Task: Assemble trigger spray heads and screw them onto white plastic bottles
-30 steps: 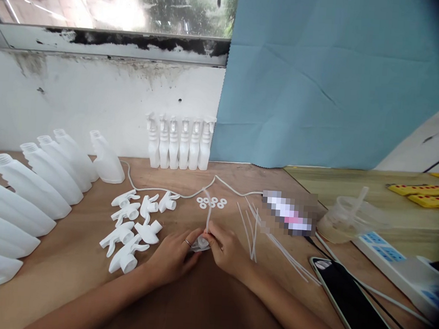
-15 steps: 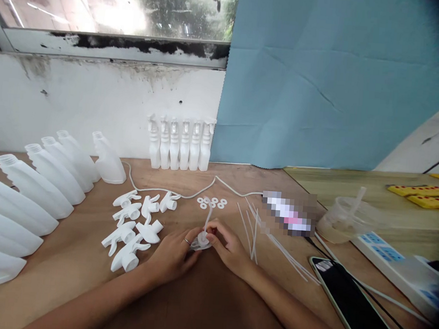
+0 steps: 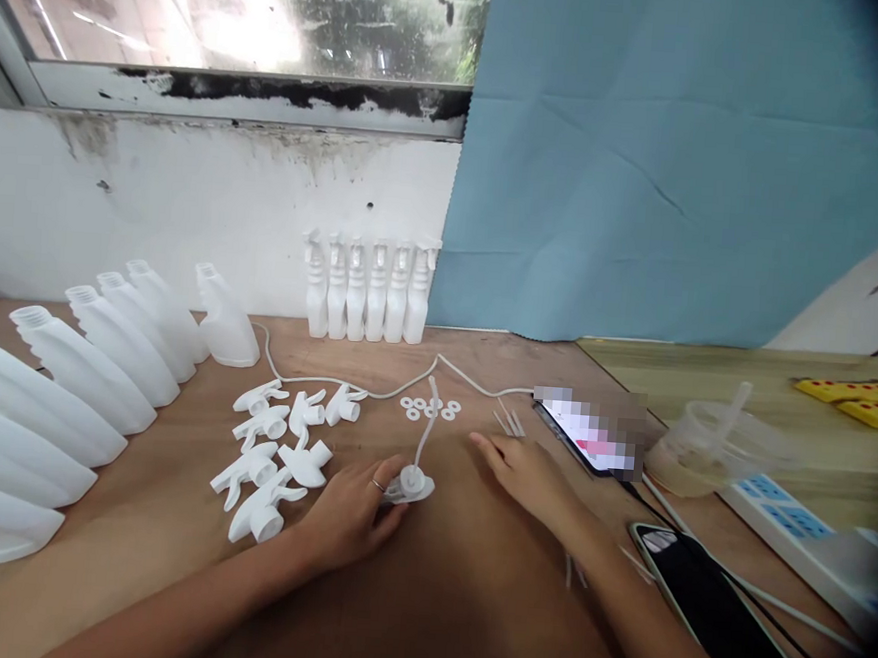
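My left hand point(image 3: 359, 504) is closed round a white trigger spray head point(image 3: 414, 484), whose collar faces up. A thin translucent dip tube point(image 3: 427, 423) rises from that collar. My right hand point(image 3: 530, 481) is apart from it, palm down over the table on the right, fingers stretched out and holding nothing visible. Beneath and behind this hand lie loose thin tubes point(image 3: 509, 420), mostly hidden by the hand and forearm. Small white ring washers point(image 3: 412, 413) lie flat just beyond the spray head.
Several loose spray heads point(image 3: 253, 466) lie left of my left hand. White bottles without tops point(image 3: 74, 384) line the left side; assembled spray bottles point(image 3: 377, 295) stand by the wall. A lit phone point(image 3: 589, 435), plastic cup point(image 3: 690, 452), power strip point(image 3: 779, 513) and dark phone point(image 3: 712, 609) are right.
My right hand has let go of the tube at the spray head and moved right, over the loose tubes. My left hand still holds the spray head, with the tube standing in it.
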### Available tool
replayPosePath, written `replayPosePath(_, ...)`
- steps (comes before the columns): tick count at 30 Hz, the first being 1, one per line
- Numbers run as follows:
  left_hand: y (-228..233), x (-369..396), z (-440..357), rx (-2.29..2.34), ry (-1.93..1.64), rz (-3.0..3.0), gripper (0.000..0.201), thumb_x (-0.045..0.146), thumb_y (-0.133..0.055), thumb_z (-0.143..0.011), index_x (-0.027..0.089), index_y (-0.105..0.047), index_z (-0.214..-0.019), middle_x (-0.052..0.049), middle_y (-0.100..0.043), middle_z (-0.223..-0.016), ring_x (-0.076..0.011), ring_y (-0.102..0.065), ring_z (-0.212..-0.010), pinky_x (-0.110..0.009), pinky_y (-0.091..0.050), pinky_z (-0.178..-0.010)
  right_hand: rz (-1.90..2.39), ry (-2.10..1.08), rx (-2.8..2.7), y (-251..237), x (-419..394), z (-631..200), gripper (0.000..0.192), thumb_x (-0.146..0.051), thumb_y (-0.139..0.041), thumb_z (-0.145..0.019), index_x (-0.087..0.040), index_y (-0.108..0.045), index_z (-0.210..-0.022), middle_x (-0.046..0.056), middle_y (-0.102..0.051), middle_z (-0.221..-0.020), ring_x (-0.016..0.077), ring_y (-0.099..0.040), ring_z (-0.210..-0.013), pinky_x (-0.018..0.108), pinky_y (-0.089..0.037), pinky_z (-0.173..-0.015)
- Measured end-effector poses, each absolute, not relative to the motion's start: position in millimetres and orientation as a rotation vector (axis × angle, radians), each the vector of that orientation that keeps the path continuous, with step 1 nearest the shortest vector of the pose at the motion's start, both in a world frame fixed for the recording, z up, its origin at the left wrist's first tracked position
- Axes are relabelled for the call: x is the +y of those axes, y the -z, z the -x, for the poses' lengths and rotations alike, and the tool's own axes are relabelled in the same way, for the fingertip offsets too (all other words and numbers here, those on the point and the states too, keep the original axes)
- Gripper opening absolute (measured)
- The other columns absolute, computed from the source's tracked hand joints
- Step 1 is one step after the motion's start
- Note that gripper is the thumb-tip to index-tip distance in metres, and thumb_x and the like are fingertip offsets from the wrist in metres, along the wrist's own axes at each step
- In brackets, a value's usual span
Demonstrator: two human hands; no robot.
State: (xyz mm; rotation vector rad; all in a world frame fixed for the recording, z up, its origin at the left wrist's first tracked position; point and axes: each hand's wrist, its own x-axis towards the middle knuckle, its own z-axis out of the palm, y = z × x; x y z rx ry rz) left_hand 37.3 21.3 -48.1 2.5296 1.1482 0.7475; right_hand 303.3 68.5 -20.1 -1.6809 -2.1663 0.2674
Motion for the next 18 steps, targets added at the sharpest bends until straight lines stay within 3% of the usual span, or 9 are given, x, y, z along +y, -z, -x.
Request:
replayPosePath(3, 48.9, 21.5, -36.9, 1.154, -0.754, -2.507, 0.040, 0.025, -0.048, -0.089, 0.021, -0.031, -0.125, -0.007, -0.061, -0.106, -0.0227, -0.060, -0.091, -0.036, -0.048, -0.077, 1.277, -0.312, -2.252, 19.1, 56.3, -282.3, 0.020, -0.029, -0.044, -0.093, -0.023, -0.053, -0.076, 0.005, -0.063, -0.075, 0.0211, -0.059, -0.069, 0.031, -0.044, -0.066)
replayPosePath(6, 51.9, 22.1, -36.6, 1.142, -0.784, -2.481, 0.040, 0.025, -0.049, -0.089, 0.022, -0.029, -0.123, -0.006, -0.060, -0.106, -0.0218, -0.060, -0.090, -0.035, -0.048, -0.077, 0.986, -0.382, -2.329, 20.8, 44.0, -265.5, 0.007, -0.020, -0.048, -0.089, -0.023, -0.046, -0.084, 0.007, -0.061, -0.095, 0.0207, -0.058, -0.084, 0.033, -0.047, -0.075)
replayPosePath(9, 57.2, 22.4, -36.5, 1.136, -0.871, -2.471, 0.040, 0.025, -0.050, -0.088, 0.022, -0.026, -0.120, -0.006, -0.060, -0.103, -0.0210, -0.061, -0.086, -0.034, -0.049, -0.075, 0.855, -0.440, -2.374, 24.5, 37.1, -259.3, 0.012, -0.013, -0.049, -0.086, -0.023, -0.043, -0.087, 0.010, -0.058, -0.113, 0.0222, -0.056, -0.099, 0.037, -0.047, -0.084)
replayPosePath(18, 61.4, 24.9, -38.1, 0.961, -1.081, -2.515, 0.034, 0.018, -0.051, -0.086, 0.022, -0.023, -0.104, -0.011, -0.051, -0.108, -0.0201, -0.058, -0.085, -0.034, -0.050, -0.070, 0.806, -0.457, -2.436, 37.6, 38.2, -258.7, 0.016, -0.009, -0.051, -0.084, -0.023, -0.044, -0.088, 0.010, -0.059, -0.114, 0.0227, -0.055, -0.099, 0.039, -0.047, -0.086)
